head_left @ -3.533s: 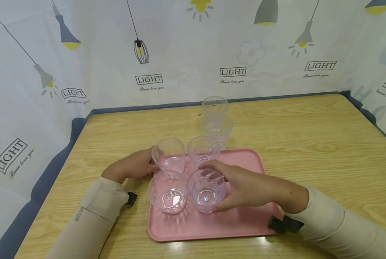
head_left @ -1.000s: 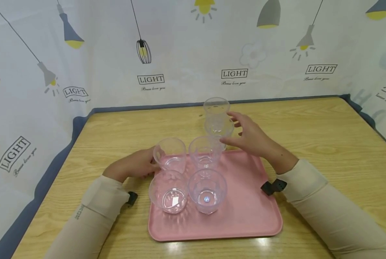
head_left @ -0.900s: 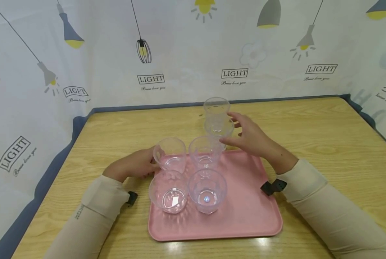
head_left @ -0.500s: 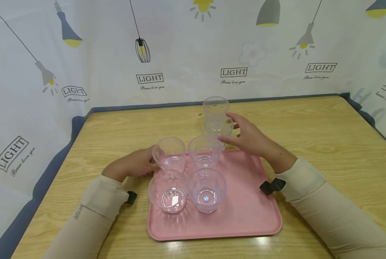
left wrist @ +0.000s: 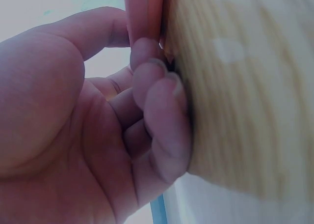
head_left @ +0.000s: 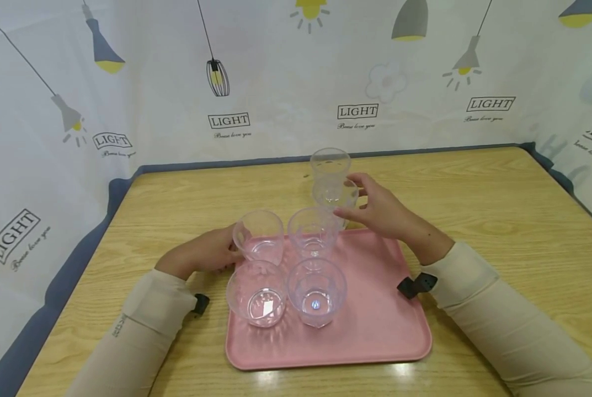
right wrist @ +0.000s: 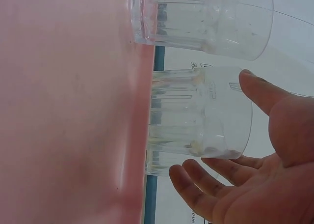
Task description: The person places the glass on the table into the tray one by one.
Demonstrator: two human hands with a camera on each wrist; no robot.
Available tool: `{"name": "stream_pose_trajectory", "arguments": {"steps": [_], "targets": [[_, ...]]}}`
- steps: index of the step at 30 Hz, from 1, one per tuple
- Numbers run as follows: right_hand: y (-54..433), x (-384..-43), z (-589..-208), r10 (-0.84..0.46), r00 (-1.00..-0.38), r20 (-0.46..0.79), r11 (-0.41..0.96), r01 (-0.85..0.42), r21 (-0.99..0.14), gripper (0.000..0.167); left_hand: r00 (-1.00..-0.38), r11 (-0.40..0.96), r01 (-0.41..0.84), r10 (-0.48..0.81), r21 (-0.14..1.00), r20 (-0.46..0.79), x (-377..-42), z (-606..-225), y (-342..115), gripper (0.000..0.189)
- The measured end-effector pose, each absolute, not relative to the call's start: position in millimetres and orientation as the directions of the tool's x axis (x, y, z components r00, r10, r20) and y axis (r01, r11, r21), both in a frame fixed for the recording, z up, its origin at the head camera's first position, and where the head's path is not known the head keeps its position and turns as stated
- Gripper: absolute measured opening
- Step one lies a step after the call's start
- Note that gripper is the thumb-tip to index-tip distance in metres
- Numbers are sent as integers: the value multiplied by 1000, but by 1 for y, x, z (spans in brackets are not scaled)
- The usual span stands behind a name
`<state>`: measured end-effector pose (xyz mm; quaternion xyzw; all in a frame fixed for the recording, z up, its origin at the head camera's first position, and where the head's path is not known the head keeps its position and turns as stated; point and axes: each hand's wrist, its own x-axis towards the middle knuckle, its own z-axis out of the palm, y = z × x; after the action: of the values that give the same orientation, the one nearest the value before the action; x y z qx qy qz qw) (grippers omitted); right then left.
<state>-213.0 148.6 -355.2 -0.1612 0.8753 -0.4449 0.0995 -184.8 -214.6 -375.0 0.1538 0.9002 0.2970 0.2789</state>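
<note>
Held cup (right wrist: 198,113) stands just past the far edge of the tray (head_left: 375,331), right hand (head_left: 382,207) curled round it, firmness hard to judge. Four cups (head_left: 316,292) sit on the tray's left half: apparently four done, two left, counting the far cup (head_left: 329,161) behind. Left hand (head_left: 216,252) pinches the tray's left rim.
</note>
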Motion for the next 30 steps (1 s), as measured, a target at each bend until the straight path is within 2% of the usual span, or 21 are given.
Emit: {"name": "stream_pose_trajectory", "arguments": {"steps": [14, 25, 30], "targets": [[149, -212, -353, -357, -934, 2, 565, -217, -796, 80, -800, 770, 108, 443, 628, -406, -185, -376, -215, 30], [149, -211, -350, -370, -929, -4, 576, -226, -786, 91, -802, 771, 109, 441, 628, -403, -184, -376, -216, 31], [149, -212, -352, -395, -919, -3, 559, -238, -794, 91, -801, 769, 103, 440, 631, -406, -185, -376, -215, 29]]}}
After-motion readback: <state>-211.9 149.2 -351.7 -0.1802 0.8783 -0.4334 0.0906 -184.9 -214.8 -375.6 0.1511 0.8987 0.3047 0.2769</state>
